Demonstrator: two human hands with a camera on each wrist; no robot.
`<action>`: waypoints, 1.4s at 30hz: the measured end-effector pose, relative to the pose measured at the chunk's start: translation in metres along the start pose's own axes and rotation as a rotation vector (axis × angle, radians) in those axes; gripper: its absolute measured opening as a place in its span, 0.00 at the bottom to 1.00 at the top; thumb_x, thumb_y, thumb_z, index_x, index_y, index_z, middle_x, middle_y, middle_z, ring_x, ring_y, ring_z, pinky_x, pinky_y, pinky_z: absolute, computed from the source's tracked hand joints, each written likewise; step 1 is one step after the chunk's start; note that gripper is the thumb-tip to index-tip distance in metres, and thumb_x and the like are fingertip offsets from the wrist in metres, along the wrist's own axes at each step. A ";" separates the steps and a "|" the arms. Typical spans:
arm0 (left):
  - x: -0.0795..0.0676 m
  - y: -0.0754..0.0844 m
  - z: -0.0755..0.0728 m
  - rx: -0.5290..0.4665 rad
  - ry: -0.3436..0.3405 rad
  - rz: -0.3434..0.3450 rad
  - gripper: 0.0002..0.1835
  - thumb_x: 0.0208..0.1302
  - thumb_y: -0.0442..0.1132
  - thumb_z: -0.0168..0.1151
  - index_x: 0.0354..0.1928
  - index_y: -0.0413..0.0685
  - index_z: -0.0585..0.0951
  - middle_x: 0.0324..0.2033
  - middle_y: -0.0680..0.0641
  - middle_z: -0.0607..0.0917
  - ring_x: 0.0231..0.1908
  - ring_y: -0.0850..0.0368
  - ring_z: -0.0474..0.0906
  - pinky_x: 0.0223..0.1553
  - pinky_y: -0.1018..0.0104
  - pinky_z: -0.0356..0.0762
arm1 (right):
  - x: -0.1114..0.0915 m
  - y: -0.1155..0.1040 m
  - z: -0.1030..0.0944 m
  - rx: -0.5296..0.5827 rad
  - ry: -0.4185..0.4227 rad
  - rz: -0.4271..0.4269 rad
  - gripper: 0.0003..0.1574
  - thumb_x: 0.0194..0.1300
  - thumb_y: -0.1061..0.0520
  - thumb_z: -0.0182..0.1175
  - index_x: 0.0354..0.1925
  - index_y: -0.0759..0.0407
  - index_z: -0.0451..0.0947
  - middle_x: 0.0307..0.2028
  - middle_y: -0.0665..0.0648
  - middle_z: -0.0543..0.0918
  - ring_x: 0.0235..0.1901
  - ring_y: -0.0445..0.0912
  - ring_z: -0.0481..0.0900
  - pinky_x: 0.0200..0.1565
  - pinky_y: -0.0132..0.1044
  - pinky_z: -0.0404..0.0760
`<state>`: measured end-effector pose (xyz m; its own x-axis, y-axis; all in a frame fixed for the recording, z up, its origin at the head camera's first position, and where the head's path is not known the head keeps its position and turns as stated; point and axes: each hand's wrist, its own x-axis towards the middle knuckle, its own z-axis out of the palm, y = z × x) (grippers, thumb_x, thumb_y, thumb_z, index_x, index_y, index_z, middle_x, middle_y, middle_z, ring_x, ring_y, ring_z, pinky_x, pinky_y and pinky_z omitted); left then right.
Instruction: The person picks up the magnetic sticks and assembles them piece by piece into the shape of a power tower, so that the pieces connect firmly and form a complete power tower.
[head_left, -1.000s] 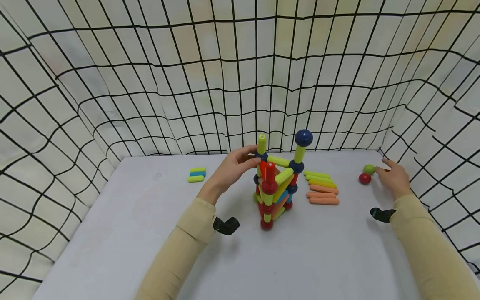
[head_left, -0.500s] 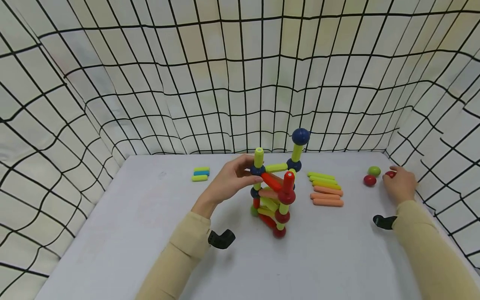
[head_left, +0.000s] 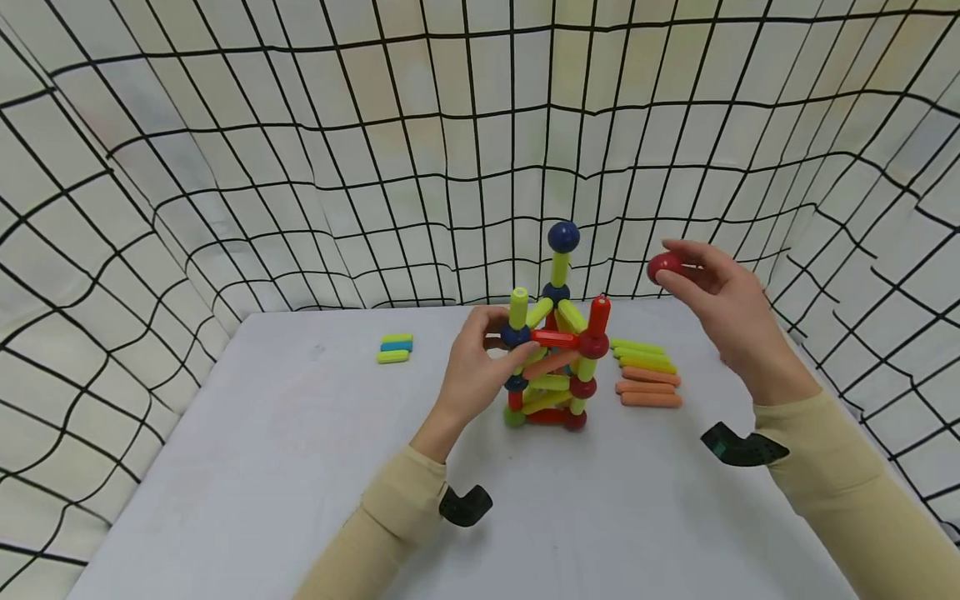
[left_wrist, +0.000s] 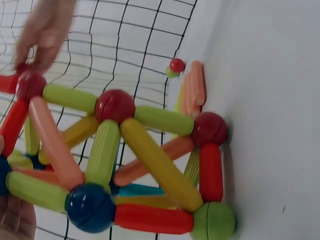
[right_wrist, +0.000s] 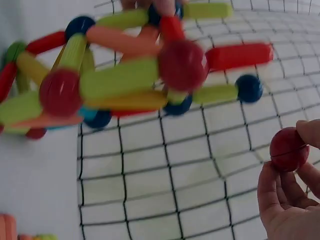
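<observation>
A tower of coloured magnetic sticks and balls [head_left: 582,387] stands on the white table. My left hand [head_left: 476,367] grips it at the dark blue ball [head_left: 515,336] on its upper left, thumb in front and fingers behind. One upright with a dark blue ball [head_left: 563,237] on top rises at the back. A red stick [head_left: 599,315] and a yellow-green stick [head_left: 518,307] point up at the front corners. Right of the tower, my right hand [head_left: 738,321] pinches a red ball [head_left: 664,267] in the air; the right wrist view shows this red ball [right_wrist: 289,149] between thumb and fingertips.
Several green, yellow and orange sticks [head_left: 648,375] lie right of the tower. Three short sticks [head_left: 395,347] lie to the left. Another red ball [left_wrist: 177,65] and a green ball [left_wrist: 172,73] appear in the left wrist view. Black netting [head_left: 513,167] surrounds the table.
My right hand has taken a red ball from the table's right side and carried it up and left towards the tower. The tower has turned in my left hand's grip.
</observation>
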<state>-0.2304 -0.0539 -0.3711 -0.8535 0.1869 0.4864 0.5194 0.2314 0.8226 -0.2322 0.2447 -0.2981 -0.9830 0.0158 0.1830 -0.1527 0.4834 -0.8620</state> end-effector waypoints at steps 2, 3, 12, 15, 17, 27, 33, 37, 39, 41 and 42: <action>-0.001 0.003 0.006 0.032 0.034 0.040 0.23 0.58 0.37 0.72 0.52 0.41 0.72 0.47 0.47 0.76 0.45 0.56 0.75 0.46 0.61 0.78 | -0.008 -0.021 0.007 0.023 -0.034 -0.087 0.32 0.69 0.39 0.57 0.68 0.39 0.66 0.59 0.50 0.74 0.58 0.45 0.71 0.58 0.44 0.73; -0.002 0.004 0.008 0.046 0.049 0.055 0.23 0.58 0.37 0.72 0.52 0.41 0.72 0.47 0.47 0.75 0.44 0.56 0.75 0.45 0.61 0.79 | -0.011 -0.029 0.010 0.027 -0.046 -0.133 0.30 0.69 0.42 0.58 0.67 0.43 0.67 0.58 0.50 0.74 0.56 0.45 0.73 0.57 0.37 0.74; -0.005 0.009 0.022 0.110 0.141 0.079 0.22 0.58 0.38 0.72 0.50 0.40 0.73 0.45 0.46 0.75 0.42 0.56 0.75 0.41 0.63 0.79 | -0.019 -0.051 0.026 0.011 -0.118 -0.213 0.27 0.69 0.48 0.60 0.63 0.52 0.71 0.54 0.53 0.77 0.50 0.46 0.77 0.48 0.27 0.77; -0.005 0.011 0.024 0.113 0.153 0.068 0.22 0.59 0.39 0.72 0.50 0.40 0.73 0.45 0.46 0.75 0.43 0.56 0.75 0.42 0.64 0.79 | -0.018 -0.048 0.027 0.014 -0.118 -0.227 0.27 0.69 0.49 0.60 0.63 0.52 0.71 0.54 0.53 0.77 0.50 0.46 0.78 0.48 0.26 0.77; -0.006 0.013 0.025 0.111 0.152 0.057 0.21 0.59 0.39 0.71 0.50 0.41 0.73 0.45 0.46 0.75 0.43 0.56 0.75 0.42 0.65 0.79 | -0.017 -0.045 0.026 0.023 -0.123 -0.236 0.27 0.70 0.49 0.60 0.64 0.52 0.71 0.55 0.53 0.77 0.51 0.46 0.77 0.49 0.27 0.77; -0.009 0.017 0.032 0.102 0.183 0.019 0.21 0.60 0.39 0.70 0.50 0.41 0.72 0.44 0.46 0.74 0.42 0.56 0.72 0.40 0.60 0.77 | -0.007 0.001 0.004 0.062 -0.067 -0.063 0.30 0.73 0.38 0.50 0.67 0.48 0.66 0.62 0.51 0.71 0.56 0.47 0.74 0.63 0.43 0.70; -0.014 0.020 0.037 0.110 0.247 -0.006 0.21 0.61 0.41 0.69 0.49 0.42 0.70 0.43 0.46 0.72 0.41 0.56 0.70 0.38 0.60 0.76 | 0.012 0.059 -0.018 0.170 0.097 0.131 0.31 0.71 0.38 0.52 0.65 0.51 0.66 0.58 0.49 0.70 0.55 0.43 0.71 0.53 0.26 0.75; -0.023 0.020 0.038 0.087 0.239 0.003 0.22 0.63 0.43 0.67 0.53 0.44 0.70 0.46 0.47 0.71 0.43 0.58 0.70 0.38 0.63 0.76 | 0.020 0.098 -0.032 0.331 0.206 0.261 0.19 0.70 0.45 0.56 0.55 0.47 0.71 0.50 0.44 0.70 0.50 0.38 0.70 0.50 0.24 0.75; -0.027 0.020 0.038 0.068 0.232 0.021 0.22 0.64 0.43 0.66 0.54 0.44 0.70 0.47 0.48 0.71 0.44 0.58 0.71 0.39 0.63 0.77 | 0.022 0.116 -0.037 0.332 0.236 0.318 0.15 0.71 0.47 0.56 0.53 0.46 0.71 0.47 0.42 0.70 0.47 0.36 0.69 0.49 0.24 0.74; -0.031 0.021 0.039 0.055 0.231 0.046 0.21 0.65 0.43 0.64 0.55 0.43 0.69 0.49 0.47 0.71 0.47 0.58 0.71 0.42 0.60 0.78 | 0.023 0.133 -0.041 0.254 0.236 0.360 0.20 0.72 0.48 0.55 0.59 0.50 0.70 0.47 0.42 0.70 0.46 0.36 0.69 0.49 0.27 0.73; -0.032 0.021 0.039 0.044 0.232 0.054 0.20 0.66 0.42 0.63 0.54 0.43 0.70 0.49 0.47 0.72 0.47 0.58 0.71 0.43 0.59 0.78 | 0.023 0.141 -0.042 0.202 0.226 0.385 0.25 0.72 0.47 0.54 0.62 0.52 0.69 0.48 0.44 0.70 0.46 0.37 0.69 0.50 0.29 0.73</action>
<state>-0.1901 -0.0180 -0.3808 -0.8083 -0.0234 0.5884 0.5616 0.2697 0.7822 -0.2723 0.3503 -0.3952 -0.9285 0.3606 -0.0883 0.1789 0.2263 -0.9575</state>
